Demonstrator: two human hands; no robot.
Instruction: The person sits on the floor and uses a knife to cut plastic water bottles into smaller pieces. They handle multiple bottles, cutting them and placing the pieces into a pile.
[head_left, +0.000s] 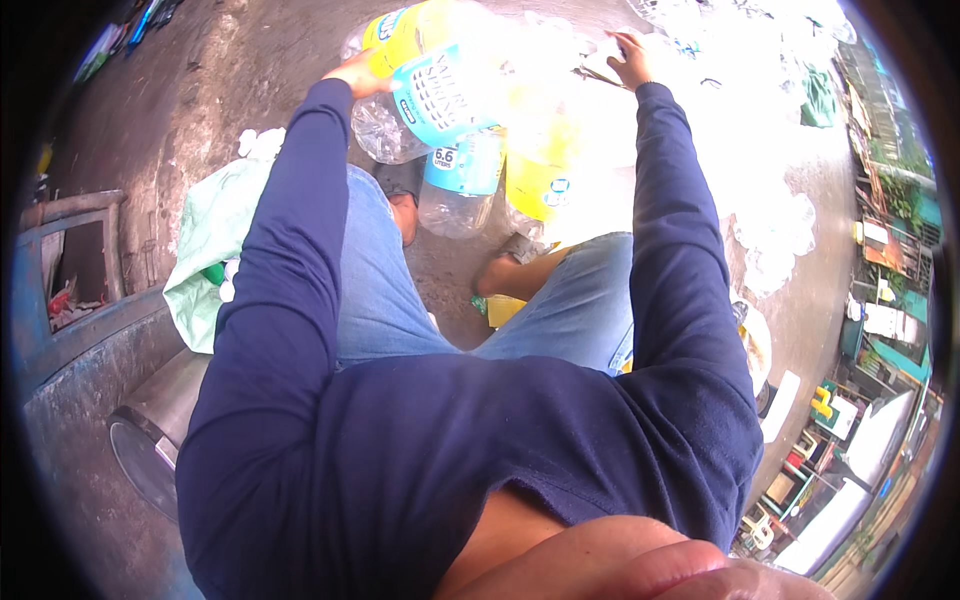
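Observation:
My left hand (361, 74) is at the upper left of the picture, its thumb on a large clear plastic bottle with a blue label (439, 94). Its fingers lie against a bottle with a yellow label (409, 34) just beyond. Under these, between my feet, stands another blue-labelled water bottle (461, 180). Beside it is a second yellow-labelled bottle (536, 184). My right hand (634, 60) reaches out at the upper right, thumb and forefinger apart, among clear plastic bottles. Strong glare hides whether it holds anything.
A pale green sack (206, 217) with bottle caps sits by my left arm. Behind it lies a metal cylinder (161, 420), near a blue frame (30, 277). More clear bottles (776, 240) lie on the ground at right. Plastic chairs (757, 529) stand farther off.

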